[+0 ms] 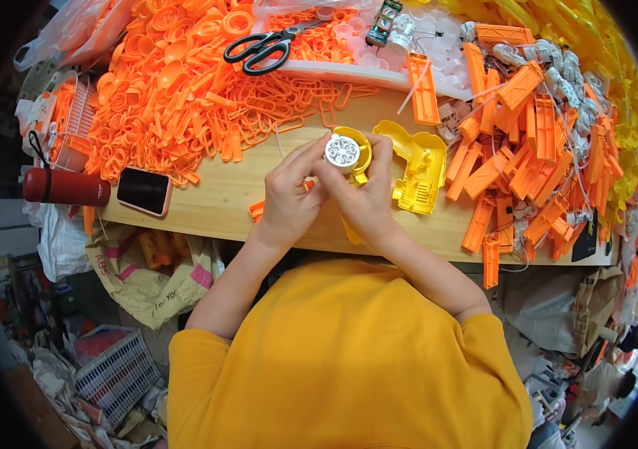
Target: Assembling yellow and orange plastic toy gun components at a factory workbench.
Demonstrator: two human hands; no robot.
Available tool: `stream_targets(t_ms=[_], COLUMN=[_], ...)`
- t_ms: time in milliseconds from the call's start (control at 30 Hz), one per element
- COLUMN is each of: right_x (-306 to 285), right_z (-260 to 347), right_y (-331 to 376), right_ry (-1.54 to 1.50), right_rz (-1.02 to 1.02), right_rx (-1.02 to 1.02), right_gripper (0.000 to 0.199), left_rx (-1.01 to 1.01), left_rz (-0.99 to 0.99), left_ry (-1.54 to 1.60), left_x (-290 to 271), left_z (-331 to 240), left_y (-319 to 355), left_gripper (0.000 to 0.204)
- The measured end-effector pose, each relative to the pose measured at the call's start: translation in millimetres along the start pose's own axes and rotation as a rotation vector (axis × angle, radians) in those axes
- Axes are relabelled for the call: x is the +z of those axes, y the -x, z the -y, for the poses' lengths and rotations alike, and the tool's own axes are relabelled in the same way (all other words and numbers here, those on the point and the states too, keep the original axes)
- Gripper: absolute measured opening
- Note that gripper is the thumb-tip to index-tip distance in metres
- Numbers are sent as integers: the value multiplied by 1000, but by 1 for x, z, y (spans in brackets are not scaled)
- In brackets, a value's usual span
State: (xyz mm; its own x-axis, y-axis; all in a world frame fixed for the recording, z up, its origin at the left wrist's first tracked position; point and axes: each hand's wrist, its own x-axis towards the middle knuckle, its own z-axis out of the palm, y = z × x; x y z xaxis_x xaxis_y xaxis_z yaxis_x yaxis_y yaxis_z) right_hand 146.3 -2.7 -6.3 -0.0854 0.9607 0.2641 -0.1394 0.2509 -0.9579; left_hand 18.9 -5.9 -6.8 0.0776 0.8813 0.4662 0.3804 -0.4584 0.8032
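Observation:
Both my hands meet over the wooden table, fingers closed. Between the fingertips of my left hand (293,196) is a white round part (342,152) with a dark pattern of rings on its face. My right hand (364,196) grips a yellow plastic shell half (364,153), whose curved rim wraps round the white part; its lower portion is mostly hidden by my hands. Just right of them, a second yellow shell half (421,172) lies on the table with its hollow side up. An orange piece (258,211) shows partly beside my left wrist.
Orange plastic parts (177,97) are heaped at the far left, with black-handled scissors (267,51) near them. Orange battery boxes with wires (517,150) pile up on the right. A phone (143,191) and a red flask (66,187) lie at the left edge.

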Motion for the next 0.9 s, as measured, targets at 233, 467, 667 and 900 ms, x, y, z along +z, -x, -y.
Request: stream_targets(t_ms=[233, 467, 667, 900], right_x=[-7, -44, -73, -82], right_z=[-14, -21, -36, -33], right_y=[-1, 1, 10, 21], right_ry=[-141, -6, 629, 651], right_rz=[-133, -71, -50, 61], right_rx=[3, 35, -200, -244], right_gripper=[33, 30, 45, 44], left_rx=[-124, -103, 109, 336], left_rz=[94, 241, 452, 379], left_ry=[131, -23, -305, -279], left_x=[5, 6, 13, 24], left_z=[-10, -10, -2, 2], left_y=[-10, -29, -44, -39], left_gripper=[50, 48, 58, 54])
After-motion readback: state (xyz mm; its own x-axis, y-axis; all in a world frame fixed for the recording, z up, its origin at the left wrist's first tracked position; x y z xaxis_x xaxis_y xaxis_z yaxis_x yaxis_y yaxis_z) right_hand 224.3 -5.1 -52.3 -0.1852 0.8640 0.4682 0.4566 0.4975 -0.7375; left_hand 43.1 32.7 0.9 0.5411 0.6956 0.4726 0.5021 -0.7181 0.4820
